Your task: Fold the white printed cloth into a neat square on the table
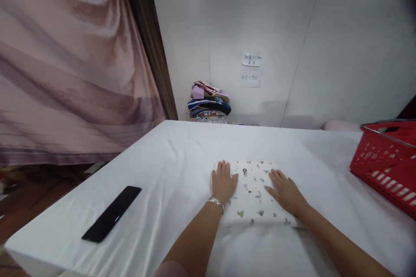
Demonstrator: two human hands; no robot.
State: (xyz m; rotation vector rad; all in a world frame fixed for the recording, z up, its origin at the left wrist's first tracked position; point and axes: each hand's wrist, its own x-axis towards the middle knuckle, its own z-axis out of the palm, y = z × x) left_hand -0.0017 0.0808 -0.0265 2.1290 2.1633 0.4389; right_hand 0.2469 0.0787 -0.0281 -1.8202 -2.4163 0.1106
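A folded white cloth (253,201) printed with small plants and animals lies flat on the white-covered table (182,156). My left hand (224,184) rests flat on its left edge, fingers stretched away from me, a silver bracelet at the wrist. On the cloth's right side lies my right hand (285,189), palm down with fingers spread. Both hands touch the cloth without gripping it. What is under the palms is hidden.
A long black flat object (112,214) lies at the left of the table. At the right edge stands a red plastic basket (386,156). Beyond the far edge is a stack of folded clothes (209,101) by the wall. A pink curtain (71,60) hangs at left.
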